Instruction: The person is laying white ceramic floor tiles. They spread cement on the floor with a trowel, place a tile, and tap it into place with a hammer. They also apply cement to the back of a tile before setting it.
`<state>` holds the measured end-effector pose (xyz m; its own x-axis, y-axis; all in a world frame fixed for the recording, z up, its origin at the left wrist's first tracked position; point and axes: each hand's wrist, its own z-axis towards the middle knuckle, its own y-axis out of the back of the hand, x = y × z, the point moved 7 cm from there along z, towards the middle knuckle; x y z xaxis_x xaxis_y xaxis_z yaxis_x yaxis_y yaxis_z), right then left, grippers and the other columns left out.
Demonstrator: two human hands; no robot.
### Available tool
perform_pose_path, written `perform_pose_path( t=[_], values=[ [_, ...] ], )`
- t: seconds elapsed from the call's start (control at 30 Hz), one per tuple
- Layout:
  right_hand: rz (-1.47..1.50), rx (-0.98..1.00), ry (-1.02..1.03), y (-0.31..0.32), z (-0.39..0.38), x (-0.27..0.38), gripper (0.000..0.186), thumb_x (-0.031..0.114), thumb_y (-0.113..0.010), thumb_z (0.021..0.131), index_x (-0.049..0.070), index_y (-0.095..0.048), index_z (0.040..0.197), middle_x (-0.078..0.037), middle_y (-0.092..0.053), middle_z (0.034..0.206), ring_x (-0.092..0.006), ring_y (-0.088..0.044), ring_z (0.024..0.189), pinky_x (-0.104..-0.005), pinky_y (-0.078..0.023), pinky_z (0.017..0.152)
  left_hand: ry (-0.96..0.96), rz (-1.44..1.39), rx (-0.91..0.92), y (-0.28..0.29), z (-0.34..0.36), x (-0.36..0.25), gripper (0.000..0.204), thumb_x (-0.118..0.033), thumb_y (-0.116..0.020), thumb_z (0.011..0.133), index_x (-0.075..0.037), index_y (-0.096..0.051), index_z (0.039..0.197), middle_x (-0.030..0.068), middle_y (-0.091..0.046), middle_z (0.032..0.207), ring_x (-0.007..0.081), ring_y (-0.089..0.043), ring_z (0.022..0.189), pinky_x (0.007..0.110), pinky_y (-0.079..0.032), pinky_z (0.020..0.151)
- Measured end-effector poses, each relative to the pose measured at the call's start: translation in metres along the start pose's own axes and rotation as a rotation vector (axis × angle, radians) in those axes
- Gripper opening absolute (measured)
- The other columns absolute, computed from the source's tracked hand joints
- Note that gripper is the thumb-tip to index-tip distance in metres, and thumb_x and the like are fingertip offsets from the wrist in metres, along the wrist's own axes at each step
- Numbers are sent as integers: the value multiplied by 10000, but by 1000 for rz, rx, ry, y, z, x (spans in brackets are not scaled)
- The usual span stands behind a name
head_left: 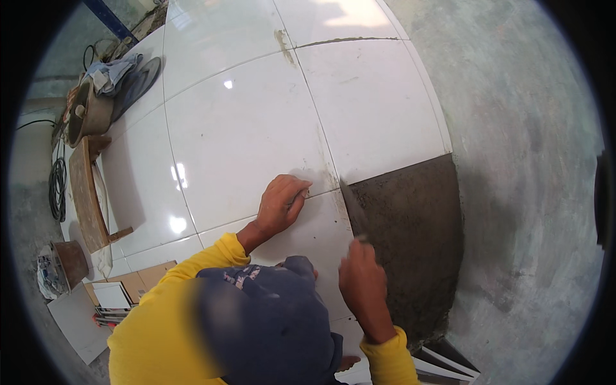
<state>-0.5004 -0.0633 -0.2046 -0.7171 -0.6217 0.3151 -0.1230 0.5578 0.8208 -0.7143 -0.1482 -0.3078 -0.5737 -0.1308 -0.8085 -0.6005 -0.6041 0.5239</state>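
My right hand grips the handle of a trowel. The narrow, slightly blurred blade reaches up to the corner where the white floor tiles meet a patch of dark wet mortar. To the left, my left hand rests over a white tile, near the joint between tiles. Its fingers are curled in; a small pale bit shows at the fingertips, too small to name. Smears of mortar mark the tile joint between the two hands.
A grey wall bounds the mortar on the right. Cut tile pieces lie at the lower right. Along the left stand a wooden stool, a round pan with a cloth, a bucket, a coiled cable and cardboard.
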Motion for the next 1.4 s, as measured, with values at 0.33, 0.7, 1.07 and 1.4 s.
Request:
perform_pose_path(
  t=[0.33,0.7,1.07,1.4],
  values=[
    [398,-267,-137,76,93,-25,465,218,-728,1009,25,-517,1376,-288,-683,1180,-511,-691,1014,-551,-561,873,-127,235,315,-56,23,-16,508,-245,-714,1011,-80,-606,1479,130,-503,1650,285,-411,1583,519,-305,1299],
    [-142,-464,282,97,300,53,397,231,-692,1045,49,-566,1376,-215,-681,1162,-456,-680,1094,-563,-566,891,-163,241,307,-53,23,-16,429,-230,-694,1010,-54,-673,1401,71,-565,1602,244,-452,1557,499,-334,1294],
    [-365,-431,322,112,329,87,395,207,-692,1047,74,-616,1410,-159,-684,1182,-360,-716,1085,-489,-615,868,-187,172,273,-53,24,-12,334,-196,-726,981,-71,-735,1291,54,-643,1516,234,-496,1518,483,-369,1270],
    [-376,-314,302,93,233,56,364,162,-700,1011,55,-624,1351,-153,-676,1094,-363,-732,972,-499,-607,793,-90,-63,98,-31,29,-10,229,-17,-738,911,-55,-723,1136,108,-711,1213,312,-650,1265,467,-484,1119]
  ],
)
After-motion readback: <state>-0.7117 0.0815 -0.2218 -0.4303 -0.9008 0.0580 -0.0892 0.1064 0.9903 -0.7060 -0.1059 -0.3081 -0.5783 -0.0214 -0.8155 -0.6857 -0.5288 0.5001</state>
